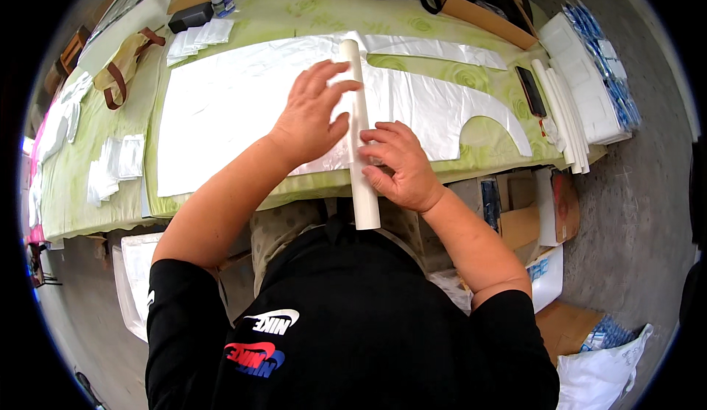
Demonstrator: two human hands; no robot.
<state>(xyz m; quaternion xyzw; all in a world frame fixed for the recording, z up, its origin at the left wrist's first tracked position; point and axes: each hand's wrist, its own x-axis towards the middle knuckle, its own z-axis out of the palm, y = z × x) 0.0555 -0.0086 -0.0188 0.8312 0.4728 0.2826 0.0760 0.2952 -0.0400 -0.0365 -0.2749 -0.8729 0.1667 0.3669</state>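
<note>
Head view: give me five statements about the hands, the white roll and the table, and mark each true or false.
1. Both hands rest on the long white rolled tube. True: the left hand lies flat across it and the right hand presses beside its lower part.
2. The tube lies over a thin white cut-out plastic sheet. True.
3. The table is covered with a plain red cloth. False: the pale green patterned tablecloth covers it.
4. A black phone lies on the table to the right. True.
5. The open brown cardboard box stands on the near left corner. False: it stands at the far right.
</note>
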